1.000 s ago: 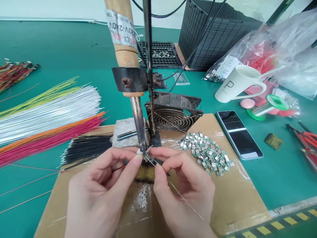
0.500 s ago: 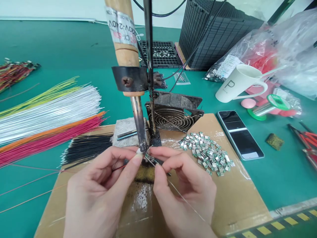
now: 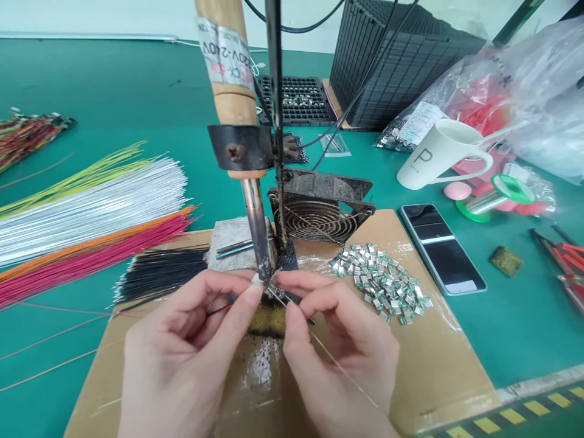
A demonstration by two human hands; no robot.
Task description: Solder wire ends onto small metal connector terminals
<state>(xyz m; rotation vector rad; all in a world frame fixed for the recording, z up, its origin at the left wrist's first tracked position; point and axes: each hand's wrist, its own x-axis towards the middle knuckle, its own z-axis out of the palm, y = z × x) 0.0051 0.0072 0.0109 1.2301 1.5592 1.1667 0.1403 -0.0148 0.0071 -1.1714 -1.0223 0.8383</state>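
An upright soldering iron with a wooden handle hangs in a black clamp, tip down between my hands. My left hand is closed, thumb and forefinger pinching a small part right at the tip. Most of that part is hidden by the fingers; a red wire and a dark one show beside the thumb. In my right hand, a thin silvery solder wire is pinched, its front end reaching the tip and its tail trailing over the palm. Beneath the fingertips is a dirty yellow sponge.
Small metal connectors are heaped on the cardboard, near a phone. Behind the iron stands a fan. Cut wires in several colours lie left. A mug, solder spool and pliers are right.
Almost nothing differs. Both hands keep their pinch at the iron's tip, and the view has shifted very slightly.
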